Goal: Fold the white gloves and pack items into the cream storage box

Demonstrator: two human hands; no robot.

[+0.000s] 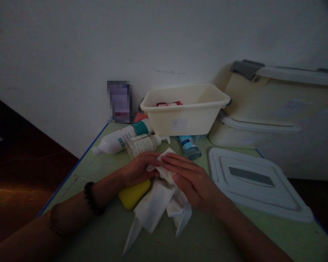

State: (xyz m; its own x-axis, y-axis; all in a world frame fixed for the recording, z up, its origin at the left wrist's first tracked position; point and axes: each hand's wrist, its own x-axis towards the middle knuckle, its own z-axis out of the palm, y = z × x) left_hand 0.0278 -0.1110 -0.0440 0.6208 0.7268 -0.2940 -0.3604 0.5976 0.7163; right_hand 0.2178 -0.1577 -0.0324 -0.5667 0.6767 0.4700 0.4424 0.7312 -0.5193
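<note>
Both hands meet over the table around a thin white tissue [166,174]. My left hand [140,168] is closed on it, thumb side up. From the other side, my right hand [192,178] presses the tissue with its fingers together. Whether something is wrapped inside cannot be seen. More crumpled white tissue [154,207] lies spread below the hands. A smooth yellow object [134,194] with rounded corners sits under my left hand, partly hidden. Just behind the hands lie a clear pump bottle [142,145] and a blue-labelled bottle [190,145].
A cream bin [186,112] with a red packet [169,104] inside stands at the back. A white bottle [117,140] lies left of it, near an upright blurred phone-like object [120,102]. Right are a grey-white lid [254,193] and stacked storage boxes [278,102] against the wall.
</note>
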